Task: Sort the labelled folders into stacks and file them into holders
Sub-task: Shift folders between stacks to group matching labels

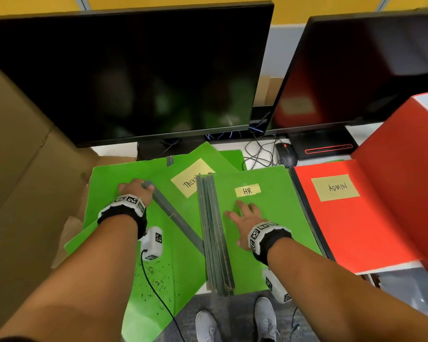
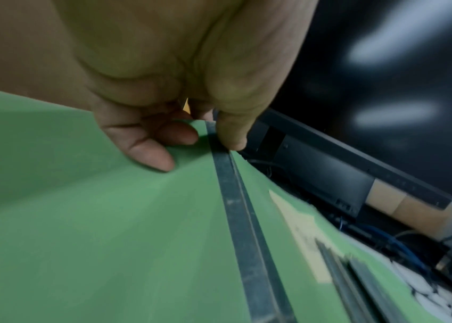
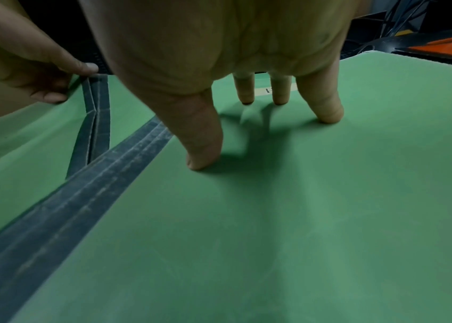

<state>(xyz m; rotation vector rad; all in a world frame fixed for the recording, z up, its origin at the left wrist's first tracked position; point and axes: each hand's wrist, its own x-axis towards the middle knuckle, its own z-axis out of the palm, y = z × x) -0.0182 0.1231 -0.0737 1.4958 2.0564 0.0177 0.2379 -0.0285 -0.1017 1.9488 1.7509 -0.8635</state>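
From the head view, the left hand (image 1: 134, 190) pinches the far spine corner of a tilted green folder (image 1: 124, 218) on the left, while the right hand (image 1: 245, 214) lies flat, fingers spread, on the HR folder stack (image 1: 269, 230). A red ADMIN folder (image 1: 344, 218) sits to the right.

The left wrist view shows thumb (image 2: 233, 131) and fingers clamping the dark spine (image 2: 244, 218).

The right wrist view shows straight fingertips (image 3: 202, 157) pressing the green cover.

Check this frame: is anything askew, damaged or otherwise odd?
Yes. The green folder gripped by the left hand lies skewed, its spine running diagonally, unlike the squared HR stack under the right hand. Dark specks mark a green sheet near the desk edge.
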